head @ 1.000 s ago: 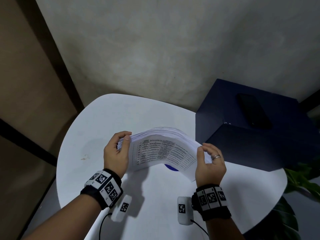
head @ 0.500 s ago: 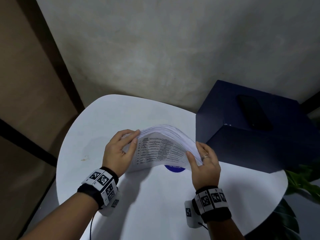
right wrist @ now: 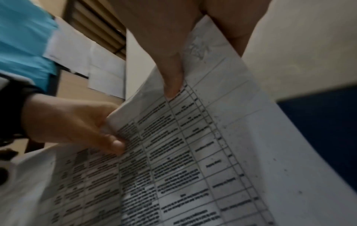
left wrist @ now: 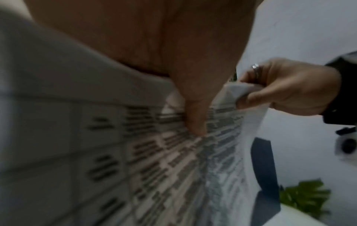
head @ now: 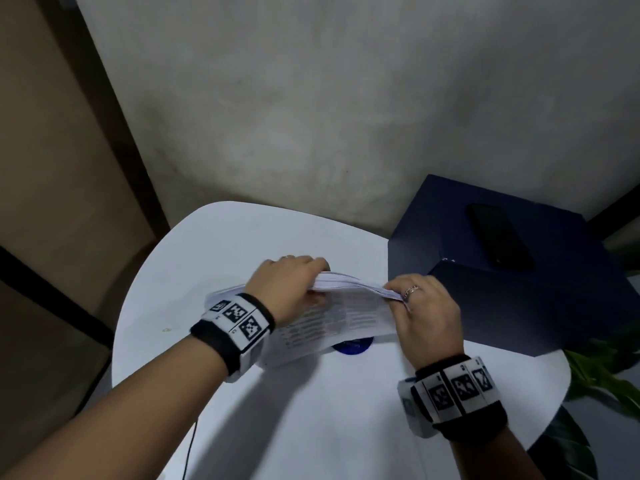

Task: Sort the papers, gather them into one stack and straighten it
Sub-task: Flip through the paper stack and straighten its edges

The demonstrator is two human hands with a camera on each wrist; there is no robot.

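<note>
white paper stack point(head: 341, 315) in l grip point(head: 287, 289) + r grip point(head: 427, 318), both pinching, above table point(head: 311, 410)

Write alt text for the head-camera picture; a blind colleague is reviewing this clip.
Two hands hold a stack of printed papers above a white table, the left hand gripping its left end and the right hand pinching its right end. A dark blue box with a black phone on top stands at the right.
</note>
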